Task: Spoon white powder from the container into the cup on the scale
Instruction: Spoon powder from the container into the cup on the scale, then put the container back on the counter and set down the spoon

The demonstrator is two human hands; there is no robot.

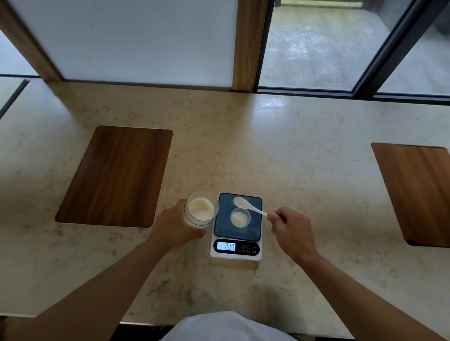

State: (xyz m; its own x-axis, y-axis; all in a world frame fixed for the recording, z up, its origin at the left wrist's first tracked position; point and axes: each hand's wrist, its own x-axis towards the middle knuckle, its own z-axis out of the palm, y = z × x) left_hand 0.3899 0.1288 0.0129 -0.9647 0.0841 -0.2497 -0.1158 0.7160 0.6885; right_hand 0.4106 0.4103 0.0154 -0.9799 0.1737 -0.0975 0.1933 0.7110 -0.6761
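Two hands: both of yours are busy, one on each side of the scale.
Scale [236, 249]: it sits nearest you on the surface [302, 155], display facing you so you can read it as you add powder; the digits are lit but a little blurred.
Cup [240, 218]: it stands on the dark weighing plate, already holding some white powder, with bare plate showing all around it.
Right hand [291, 236]: your fingers are pinched closed on the end of the white spoon [248, 205], holding it far back, probably to keep your hand off the plate.
Spoon bowl: it hangs beyond the cup's far rim, over the plate, and looks empty.
Left hand [178, 227]: it is wrapped around the clear container [201, 208], tipping its open mouth toward the scale so the powder is easy to reach.
Container: it is just beside the scale's left edge, lifted or tilted, I cannot tell which, and well filled.
Next move, as I judge it: a short swing left into the container.
Open room: two wooden boards [116, 176] lie well apart left and right; the stretch behind the scale up to the window [327, 42] is free.
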